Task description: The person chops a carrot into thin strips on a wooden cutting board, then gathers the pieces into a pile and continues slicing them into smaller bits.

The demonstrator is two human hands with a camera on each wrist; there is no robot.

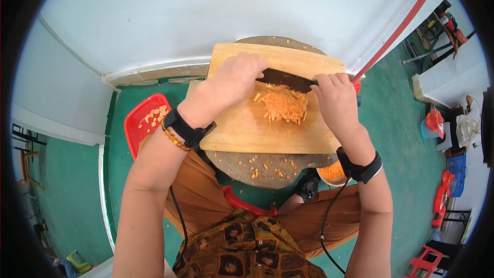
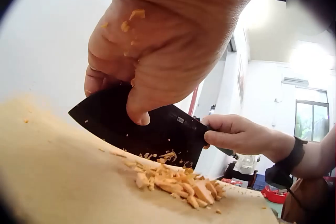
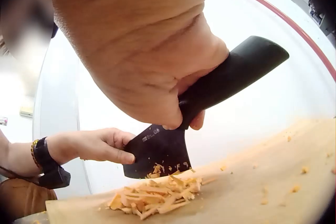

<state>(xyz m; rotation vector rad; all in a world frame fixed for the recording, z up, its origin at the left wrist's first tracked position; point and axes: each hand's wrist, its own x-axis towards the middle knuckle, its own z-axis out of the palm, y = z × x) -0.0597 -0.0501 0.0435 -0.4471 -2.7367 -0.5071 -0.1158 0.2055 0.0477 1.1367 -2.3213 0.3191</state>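
Note:
A dark cleaver (image 1: 285, 79) stands edge-down on a wooden board (image 1: 231, 134), behind a pile of orange strips (image 1: 284, 105). The left hand (image 1: 234, 82) pinches the blade near its front end; in the left wrist view its thumb lies on the blade face (image 2: 113, 113), and orange bits stick to the palm. The right hand (image 1: 337, 103) grips the black handle (image 3: 239, 71) where it meets the blade. Bits of orange cling to the blade's lower part in both wrist views. The strips (image 3: 157, 195) lie close in front of the blade.
Under the board is a round wooden top (image 1: 231, 164) with scattered orange crumbs. A red basin (image 1: 135, 123) with orange pieces stands on the left, and a bowl of orange bits (image 1: 333, 172) at the lower right. A white wall (image 1: 170, 15) rises behind the board.

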